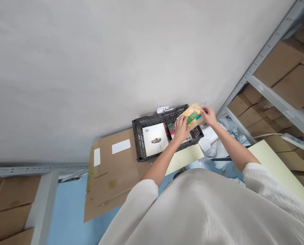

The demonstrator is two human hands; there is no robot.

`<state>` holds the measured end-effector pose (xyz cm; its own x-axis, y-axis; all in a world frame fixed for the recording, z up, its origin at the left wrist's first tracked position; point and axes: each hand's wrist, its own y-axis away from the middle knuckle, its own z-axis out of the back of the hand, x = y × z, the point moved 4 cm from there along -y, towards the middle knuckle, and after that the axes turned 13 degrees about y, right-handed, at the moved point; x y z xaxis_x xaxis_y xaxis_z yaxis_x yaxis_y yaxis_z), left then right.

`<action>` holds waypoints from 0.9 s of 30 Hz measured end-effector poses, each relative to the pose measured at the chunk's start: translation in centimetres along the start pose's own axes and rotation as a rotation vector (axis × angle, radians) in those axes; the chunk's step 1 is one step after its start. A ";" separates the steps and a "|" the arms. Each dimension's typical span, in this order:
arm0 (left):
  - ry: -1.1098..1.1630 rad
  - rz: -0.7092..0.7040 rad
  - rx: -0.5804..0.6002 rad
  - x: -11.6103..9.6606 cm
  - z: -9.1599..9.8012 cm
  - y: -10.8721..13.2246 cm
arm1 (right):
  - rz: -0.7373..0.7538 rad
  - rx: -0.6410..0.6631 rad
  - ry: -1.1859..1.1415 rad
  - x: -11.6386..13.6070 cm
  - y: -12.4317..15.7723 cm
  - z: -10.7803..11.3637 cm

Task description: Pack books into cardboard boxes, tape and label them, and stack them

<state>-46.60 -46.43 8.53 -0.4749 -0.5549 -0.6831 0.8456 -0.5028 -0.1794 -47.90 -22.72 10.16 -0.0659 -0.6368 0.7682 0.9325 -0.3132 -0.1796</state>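
Note:
A tan book with a green and blue picture on its cover [193,117] is held tilted over the right end of a black plastic crate [138,144]. My left hand [182,128] grips its left side, with fingers lying across the cover. At the book's upper right edge, my right hand [208,115] pinches it between thumb and fingers. Inside the crate, a white book with a small blue and yellow picture [155,139] lies flat on the left. Another book with a red edge [171,129] is partly hidden under my left hand and the held book.
Flattened cardboard [116,170] lies left of the crate, over a blue floor [65,207]. A pale yellow board [185,158] shows below the crate. White crumpled bags [210,139] are piled to the right. Metal shelves [267,90] with cardboard boxes [279,63] stand at right.

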 end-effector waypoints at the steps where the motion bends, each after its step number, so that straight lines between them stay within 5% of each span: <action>1: -0.001 -0.025 0.004 -1.5 -0.7 -0.1 | -0.016 -0.044 -0.019 -0.6 0.5 1.8; 5: 0.014 -0.110 0.062 -7.6 -4.8 -0.1 | -0.085 -0.192 -0.033 -4.4 3.9 9.5; 8: 0.027 -0.162 0.173 -12.2 -9.7 0.7 | -0.169 -0.276 -0.025 -8.9 8.5 15.0; 15: 0.087 -0.265 0.519 -21.2 -23.3 6.5 | -0.577 -0.433 -0.091 -22.7 24.7 24.7; 21: 0.025 -0.311 0.820 -26.1 -31.6 10.6 | -1.039 -0.641 -0.183 -30.5 39.5 29.3; 27: -0.032 -0.353 0.995 -28.2 -36.5 11.1 | -1.278 -0.805 -0.233 -34.1 47.2 30.1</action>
<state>-14.89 -12.21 -0.05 -0.6737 -0.2813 -0.6834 0.0841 -0.9479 0.3072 9.06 5.42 -6.01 -0.5240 0.4459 0.7257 -0.1429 -0.8860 0.4412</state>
